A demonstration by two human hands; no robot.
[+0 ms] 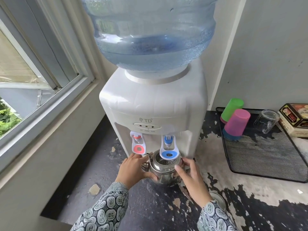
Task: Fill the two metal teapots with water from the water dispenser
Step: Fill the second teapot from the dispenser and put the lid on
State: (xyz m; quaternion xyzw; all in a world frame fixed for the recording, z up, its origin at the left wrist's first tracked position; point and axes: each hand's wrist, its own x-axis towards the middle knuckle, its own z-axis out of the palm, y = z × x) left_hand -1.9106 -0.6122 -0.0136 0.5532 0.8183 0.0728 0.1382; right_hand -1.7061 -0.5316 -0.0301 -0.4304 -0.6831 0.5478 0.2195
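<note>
Both hands cup the teapot (165, 170) under the dispenser's (153, 105) blue tap (169, 147), lid off, strainer showing. The left hand (135, 169) curls round its left side, the right hand (191, 177) round its right. Cups (236, 120) stand in a mesh tray (266, 160) nearby.

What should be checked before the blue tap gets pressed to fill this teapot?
1. Teapot under the blue tap: ok, its open mouth sits below the tap lever.
2. Lid off: ok, the strainer inside shows; a lid lies on the counter behind the right wrist.
3. Teapot steadied: ok, left hand and right hand hold its sides.
4. Water in the bottle: ok, some shows at the bottom.
5. Water flowing yet: cannot tell.
6. Second teapot ready: cannot tell, none in view.
</note>
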